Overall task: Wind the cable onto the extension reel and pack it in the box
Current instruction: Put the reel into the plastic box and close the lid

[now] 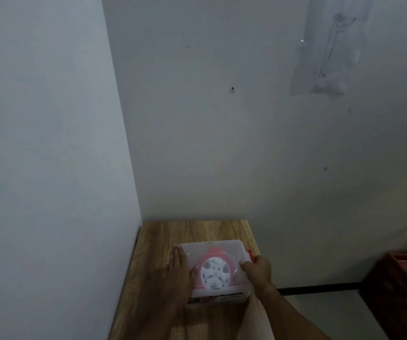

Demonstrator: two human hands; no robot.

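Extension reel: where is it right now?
In the head view, the pink extension reel sits inside the translucent box on the wooden table, low and centre, between the left hand and the right hand.

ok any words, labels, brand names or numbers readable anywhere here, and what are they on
None can be read.
Printed strip on the front side of the clear plastic box: red and dark marks, too blurred to read.
White face of the pink extension reel seen through the lid: grey patches only, no legible text.
Sheet on the wall: a faint line drawing of a figure, no words visible.
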